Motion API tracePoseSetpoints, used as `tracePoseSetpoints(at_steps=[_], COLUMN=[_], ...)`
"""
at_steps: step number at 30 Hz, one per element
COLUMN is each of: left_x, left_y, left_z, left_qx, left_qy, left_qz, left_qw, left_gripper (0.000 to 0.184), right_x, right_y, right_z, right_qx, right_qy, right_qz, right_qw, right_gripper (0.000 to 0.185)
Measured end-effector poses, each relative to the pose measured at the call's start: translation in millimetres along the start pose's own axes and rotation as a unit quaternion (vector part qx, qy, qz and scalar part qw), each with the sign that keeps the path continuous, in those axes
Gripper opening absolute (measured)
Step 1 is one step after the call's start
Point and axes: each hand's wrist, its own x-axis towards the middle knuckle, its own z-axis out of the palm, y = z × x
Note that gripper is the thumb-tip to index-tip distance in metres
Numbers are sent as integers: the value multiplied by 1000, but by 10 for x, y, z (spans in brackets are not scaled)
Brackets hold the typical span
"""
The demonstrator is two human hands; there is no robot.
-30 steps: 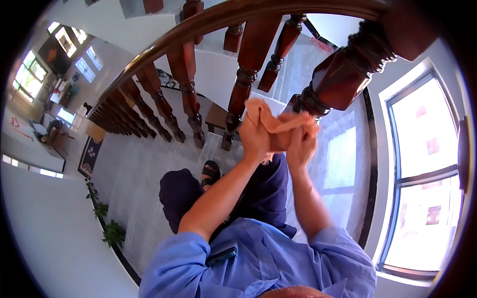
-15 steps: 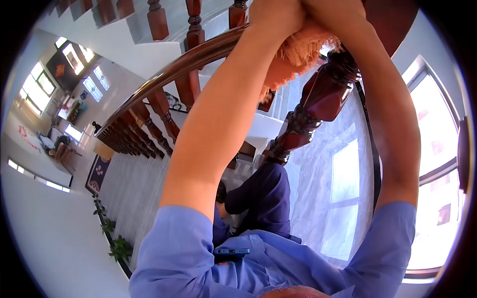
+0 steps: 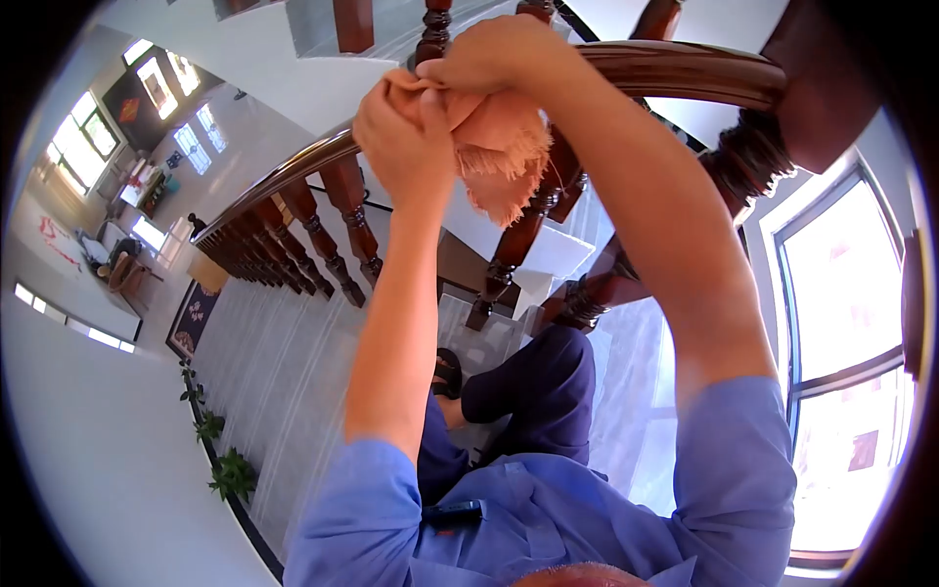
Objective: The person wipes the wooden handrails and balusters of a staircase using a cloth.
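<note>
From where I watch, both hands are up at the top centre of the frame, working on a peach-coloured cloth (image 3: 504, 147) at the curved wooden handrail (image 3: 685, 70). The cloth covers part of the rail, and its frayed edge hangs below it; I can't tell whether it goes all the way round underneath.

My left hand (image 3: 403, 142) is just left of the top centre, fingers curled and closed on the gathered left side of the cloth, thumb pointing up. My right hand (image 3: 494, 54) comes in over the cloth from the right, its fingers bent and its thumb close to the left one. It has hold of the cloth's upper part, though I can't make out every fingertip.

Below the cloth, a dark turned baluster (image 3: 514, 240) slants down towards the middle of the frame. A thick post (image 3: 748, 157) stands at the upper right, with a bright window (image 3: 846, 284) beyond it at the right edge. At lower centre I see a bent leg in dark trousers (image 3: 538, 386), a black sandal (image 3: 448, 372) and a dark phone-like device (image 3: 453, 513) against the blue shirt (image 3: 548, 499). Green plants (image 3: 233, 474) line the wall side at lower left.
</note>
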Motion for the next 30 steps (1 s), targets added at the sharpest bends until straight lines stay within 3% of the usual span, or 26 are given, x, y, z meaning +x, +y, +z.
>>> tracePoseSetpoints(at_steps=[1,4,5,6,8,9,12,19,24,26,28,30], left_x=[-21,90,151,235,314,329,318,260,219,183,92,72], left_y=[-124,-529,-655,-772,-986,-986,-1234,-1153,-530,-138,268,788], left_z=[-52,-178,-204,-268,-432,-460,-447,-395,-341,-202,-13,104], left_qx=[5,37,38,41,94,46,49,41,-91,-137,-128,-130], left_qy=[34,57,98,103,46,67,20,6,-117,-148,-130,-159], left_qz=[-49,-76,-88,-87,-119,-130,-198,-194,-117,-65,137,146], left_qw=[998,995,991,990,987,988,979,980,982,977,974,968], left_gripper=[41,52,38,38,19,11,15,17,29,34,45,50], right_x=[95,397,478,595,803,892,1052,1044,387,-228,-376,-461], right_y=[-104,-507,-636,-767,-1069,-1192,-1352,-1235,-597,-226,276,809], right_z=[114,354,438,514,706,744,871,810,189,-381,-471,-536], right_qx=[-20,5,36,36,21,17,22,7,-107,-88,-139,-127], right_qy=[17,29,12,14,21,7,24,6,-67,-114,-101,-101], right_qz=[-20,-31,-39,-44,-4,17,-39,-63,-103,-95,-86,-17], right_qw=[999,999,999,998,1000,1000,999,998,987,985,981,987], right_gripper=[65,59,55,55,51,46,43,38,35,65,64,64])
